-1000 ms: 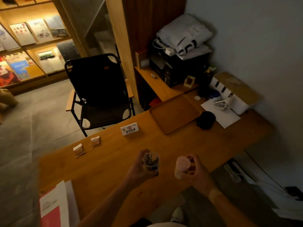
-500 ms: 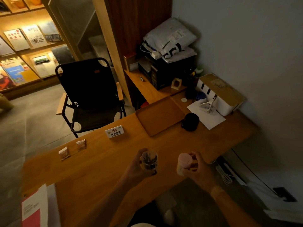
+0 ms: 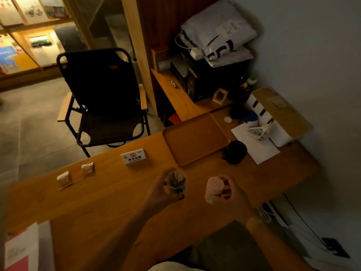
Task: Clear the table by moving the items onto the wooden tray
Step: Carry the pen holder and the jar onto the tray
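Head view, scanned left to right. 2 small packets (image 3: 75,176) sit on the table (image 3: 109,208) at 9 o'clock from the hands. A white no-smoking sign (image 3: 133,156) stands at 11 o'clock.

Left hand (image 3: 156,192) wraps a clear cup of dark sticks (image 3: 175,183), held just above the tabletop. Right hand (image 3: 231,196) grips a pale pink container (image 3: 214,188), tilted, also off the surface. Both hands closed on their loads.

Wooden tray (image 3: 195,138) lies empty at 1 o'clock from the hands, well apart. A black mug (image 3: 235,152) sits just beside its right edge.

Judgement: the step is carrying both items to the tray. Keep the cup upright so the sticks stay in. Set each down on opposite halves of the tray, leaving room for the packets, sign and mug.

Against 0.5 s ago: both grips unchanged, hands at much the same place over the table. The view has shifted so tray and chair sit further right in frame.
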Demonstrator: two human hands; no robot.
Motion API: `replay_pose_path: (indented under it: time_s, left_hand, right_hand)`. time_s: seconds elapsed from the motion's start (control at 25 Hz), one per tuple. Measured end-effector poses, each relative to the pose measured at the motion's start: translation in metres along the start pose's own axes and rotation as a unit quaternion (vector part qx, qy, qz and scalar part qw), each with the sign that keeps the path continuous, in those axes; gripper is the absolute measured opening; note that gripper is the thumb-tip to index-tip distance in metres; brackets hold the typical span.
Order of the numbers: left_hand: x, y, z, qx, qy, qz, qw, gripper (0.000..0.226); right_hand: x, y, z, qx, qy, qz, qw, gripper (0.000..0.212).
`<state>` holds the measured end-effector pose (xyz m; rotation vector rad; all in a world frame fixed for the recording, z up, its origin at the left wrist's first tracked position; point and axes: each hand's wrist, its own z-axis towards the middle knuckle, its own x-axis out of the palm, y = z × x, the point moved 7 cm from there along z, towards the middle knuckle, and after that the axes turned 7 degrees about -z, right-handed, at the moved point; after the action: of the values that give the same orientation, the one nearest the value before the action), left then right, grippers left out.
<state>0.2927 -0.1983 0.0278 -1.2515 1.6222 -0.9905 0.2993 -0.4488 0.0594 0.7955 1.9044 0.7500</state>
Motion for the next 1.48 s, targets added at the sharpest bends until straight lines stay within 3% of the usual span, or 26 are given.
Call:
replay_pose_path:
  time_s: [0.32, 0.72, 1.0, 1.48]
  left_hand:
    - [-0.03, 0.021, 0.035, -0.039, -0.035, -0.04, 0.998, 0.079]
    - [-0.047, 0.02, 0.071, -0.044, -0.102, -0.052, 0.992, 0.081]
    - [-0.048, 0.006, 0.12, -0.07, -0.154, 0.036, 0.985, 0.084]
    - [-0.065, -0.004, 0.214, -0.078, -0.208, 0.074, 0.972, 0.08]
  right_hand:
    - [0.02, 0.019, 0.065, 0.01, 0.045, -0.041, 0.998, 0.058]
    - [0.015, 0.044, 0.151, -0.043, 0.097, -0.09, 0.99, 0.063]
    - [0.013, 0.054, 0.225, -0.087, 0.146, -0.146, 0.975, 0.066]
    - [0.027, 0.069, 0.351, -0.138, 0.209, -0.148, 0.957, 0.062]
